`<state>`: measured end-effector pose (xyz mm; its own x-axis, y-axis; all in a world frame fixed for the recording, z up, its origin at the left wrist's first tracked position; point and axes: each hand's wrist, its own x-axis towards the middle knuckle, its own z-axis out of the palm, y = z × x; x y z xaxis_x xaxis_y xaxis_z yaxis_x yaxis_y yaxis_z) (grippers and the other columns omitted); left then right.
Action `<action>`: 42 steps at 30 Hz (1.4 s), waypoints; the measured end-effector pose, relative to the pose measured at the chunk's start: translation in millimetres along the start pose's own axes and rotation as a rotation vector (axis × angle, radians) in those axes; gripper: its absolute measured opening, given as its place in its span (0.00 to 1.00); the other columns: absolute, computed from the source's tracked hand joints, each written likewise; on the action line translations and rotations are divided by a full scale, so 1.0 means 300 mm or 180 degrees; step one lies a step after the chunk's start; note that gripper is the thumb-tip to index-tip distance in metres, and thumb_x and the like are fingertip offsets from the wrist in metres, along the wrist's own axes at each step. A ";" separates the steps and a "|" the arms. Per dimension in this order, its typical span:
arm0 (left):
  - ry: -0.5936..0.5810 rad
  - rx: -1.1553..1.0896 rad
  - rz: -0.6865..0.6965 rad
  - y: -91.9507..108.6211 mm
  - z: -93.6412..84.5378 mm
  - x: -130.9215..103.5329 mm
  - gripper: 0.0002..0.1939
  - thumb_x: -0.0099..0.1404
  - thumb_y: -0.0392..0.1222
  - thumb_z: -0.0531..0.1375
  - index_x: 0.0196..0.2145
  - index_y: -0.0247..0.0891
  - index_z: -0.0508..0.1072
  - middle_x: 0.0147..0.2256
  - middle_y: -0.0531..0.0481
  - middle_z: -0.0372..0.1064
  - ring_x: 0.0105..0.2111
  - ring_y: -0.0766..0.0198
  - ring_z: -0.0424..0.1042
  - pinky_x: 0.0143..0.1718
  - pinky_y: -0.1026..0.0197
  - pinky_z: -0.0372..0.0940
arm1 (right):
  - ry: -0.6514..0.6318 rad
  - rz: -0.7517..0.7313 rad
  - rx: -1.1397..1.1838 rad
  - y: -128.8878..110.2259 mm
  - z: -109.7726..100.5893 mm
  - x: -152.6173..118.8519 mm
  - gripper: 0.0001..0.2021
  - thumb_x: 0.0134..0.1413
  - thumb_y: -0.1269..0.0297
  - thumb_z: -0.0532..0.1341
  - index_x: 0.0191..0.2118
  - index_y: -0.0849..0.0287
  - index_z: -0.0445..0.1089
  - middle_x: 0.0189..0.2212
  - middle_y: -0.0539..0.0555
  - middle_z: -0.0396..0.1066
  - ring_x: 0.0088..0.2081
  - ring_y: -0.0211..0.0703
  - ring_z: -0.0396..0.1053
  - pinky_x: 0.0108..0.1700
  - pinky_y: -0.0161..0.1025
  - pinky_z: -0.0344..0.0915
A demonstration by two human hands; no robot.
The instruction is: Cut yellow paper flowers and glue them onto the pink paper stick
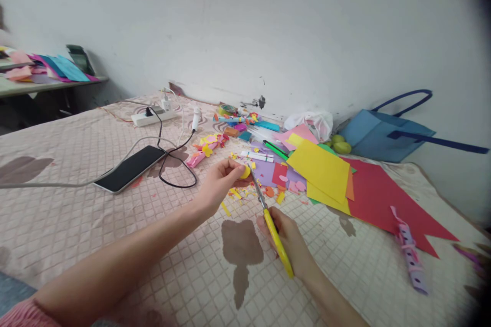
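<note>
Near the middle of the view, my left hand (223, 179) pinches a small yellow paper piece (245, 171) between thumb and fingers. My right hand (286, 235) grips scissors (276, 240) with yellow handles. Their metal blades point up and left, with the tips right beside the yellow piece; whether they touch it I cannot tell. Small yellow, orange and pink paper scraps (270, 192) lie on the cloth just beyond the scissors. A purple sheet (263, 169) lies under some of them.
Yellow sheets (320, 166) overlap a large red sheet (378, 194) on the right. A green cutter (275, 149) lies beside them. Behind stands a blue bag (387, 133). On the left are a tablet-like black device (130, 168), cables and a white power strip (153, 117). A purple paper tube (411, 255) lies front right.
</note>
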<state>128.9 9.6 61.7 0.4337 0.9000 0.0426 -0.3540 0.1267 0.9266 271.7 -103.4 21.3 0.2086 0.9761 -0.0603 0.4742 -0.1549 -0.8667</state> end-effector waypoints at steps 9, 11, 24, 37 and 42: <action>0.0010 0.0000 -0.0012 0.003 -0.001 0.002 0.10 0.56 0.43 0.62 0.28 0.34 0.66 0.27 0.50 0.72 0.29 0.66 0.73 0.37 0.60 0.69 | -0.0013 0.0003 0.0000 -0.005 -0.003 -0.001 0.15 0.51 0.55 0.57 0.23 0.55 0.54 0.16 0.42 0.51 0.16 0.31 0.50 0.17 0.32 0.48; 0.0020 -0.0001 -0.0002 0.002 -0.001 0.002 0.10 0.56 0.43 0.62 0.28 0.33 0.66 0.27 0.50 0.72 0.29 0.66 0.74 0.37 0.60 0.69 | -0.0024 0.0034 0.0086 -0.001 0.000 0.000 0.15 0.51 0.54 0.57 0.23 0.55 0.54 0.16 0.42 0.51 0.15 0.31 0.50 0.16 0.31 0.49; -0.0391 0.0599 -0.0223 -0.025 0.029 -0.038 0.10 0.56 0.43 0.61 0.26 0.33 0.66 0.27 0.52 0.66 0.29 0.68 0.69 0.32 0.62 0.69 | 0.0110 0.0132 0.1697 -0.021 -0.014 0.016 0.19 0.45 0.47 0.61 0.26 0.57 0.56 0.15 0.41 0.56 0.12 0.28 0.51 0.14 0.29 0.52; -0.0994 0.1365 -0.0326 -0.100 0.040 -0.062 0.11 0.56 0.45 0.60 0.27 0.33 0.67 0.25 0.49 0.69 0.25 0.68 0.68 0.28 0.64 0.64 | 0.0359 -0.0135 0.1853 -0.001 -0.017 0.023 0.12 0.46 0.61 0.64 0.30 0.56 0.58 0.19 0.41 0.58 0.17 0.29 0.56 0.17 0.28 0.56; -0.0808 0.0881 -0.0588 -0.066 0.037 -0.050 0.12 0.55 0.45 0.62 0.26 0.33 0.66 0.23 0.53 0.67 0.25 0.70 0.69 0.30 0.65 0.65 | 0.0237 -0.0197 0.1999 -0.003 -0.021 0.027 0.11 0.50 0.57 0.61 0.29 0.57 0.60 0.14 0.41 0.56 0.14 0.29 0.54 0.16 0.29 0.53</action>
<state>138.5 -11.0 46.9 0.6718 0.7369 -0.0751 -0.0301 0.1284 0.9913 278.4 -96.2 24.7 0.2665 0.9637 0.0143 -0.1000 0.0424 -0.9941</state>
